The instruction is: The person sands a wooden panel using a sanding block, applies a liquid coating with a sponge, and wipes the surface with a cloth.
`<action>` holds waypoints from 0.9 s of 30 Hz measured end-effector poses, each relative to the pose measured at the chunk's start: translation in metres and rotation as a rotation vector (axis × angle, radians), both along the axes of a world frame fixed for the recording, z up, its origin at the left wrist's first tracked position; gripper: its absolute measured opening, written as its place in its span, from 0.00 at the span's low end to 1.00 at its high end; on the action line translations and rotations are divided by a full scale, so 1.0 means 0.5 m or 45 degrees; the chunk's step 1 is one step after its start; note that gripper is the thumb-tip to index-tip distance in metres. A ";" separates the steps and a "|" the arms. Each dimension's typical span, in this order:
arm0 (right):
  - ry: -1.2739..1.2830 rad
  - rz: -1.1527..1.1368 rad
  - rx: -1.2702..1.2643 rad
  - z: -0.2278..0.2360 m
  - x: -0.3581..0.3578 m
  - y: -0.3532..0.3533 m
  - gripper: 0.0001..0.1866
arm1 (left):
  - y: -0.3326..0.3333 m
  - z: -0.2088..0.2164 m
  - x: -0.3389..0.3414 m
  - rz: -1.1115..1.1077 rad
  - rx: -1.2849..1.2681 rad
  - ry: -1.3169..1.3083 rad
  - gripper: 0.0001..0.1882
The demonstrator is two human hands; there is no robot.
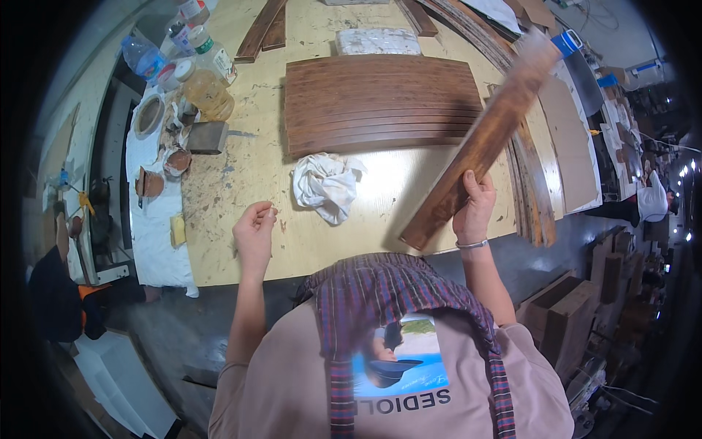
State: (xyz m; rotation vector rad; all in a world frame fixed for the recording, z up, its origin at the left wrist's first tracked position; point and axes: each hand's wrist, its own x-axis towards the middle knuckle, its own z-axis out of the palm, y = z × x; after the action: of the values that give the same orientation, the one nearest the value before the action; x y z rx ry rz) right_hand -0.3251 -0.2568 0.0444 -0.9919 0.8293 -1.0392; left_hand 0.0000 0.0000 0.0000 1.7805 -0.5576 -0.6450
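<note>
My right hand [477, 208] grips a long brown stained wooden slat [479, 143] near its lower end. The slat is tilted up to the right, and its far end is blurred. Over the table's near left part is my left hand [256, 228], fingers curled and pressed together; whether something small is in them I cannot make out. A crumpled white cloth [325, 186] lies between the two hands, touching neither. Beyond the cloth, several similar brown slats [380, 99] lie side by side.
Bottles [208, 91], small bowls and a dark block [208, 137] stand at the table's left. A yellow sponge [178, 230] is near the left edge. Curved wooden strips [532, 175] lie along the right edge. A white wrapped block [378, 42] sits behind the slats. Another person [62, 285] is at far left.
</note>
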 end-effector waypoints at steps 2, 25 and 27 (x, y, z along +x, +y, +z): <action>-0.157 -0.077 0.039 0.002 0.001 -0.001 0.24 | -0.009 0.004 0.014 0.036 -0.022 0.040 0.10; -0.125 0.063 0.958 -0.112 0.056 0.289 0.16 | 0.102 -0.004 -0.009 -0.128 0.797 -0.989 0.14; 0.001 0.162 0.977 -0.124 0.050 0.295 0.16 | 0.114 -0.016 0.005 -0.156 0.769 -1.011 0.12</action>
State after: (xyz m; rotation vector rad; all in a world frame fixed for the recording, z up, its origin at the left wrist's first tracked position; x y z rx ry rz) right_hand -0.3002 -0.1095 -0.0174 -0.3804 1.0377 -0.5271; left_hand 0.0024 0.0568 -0.0080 2.5979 -1.0901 -0.1516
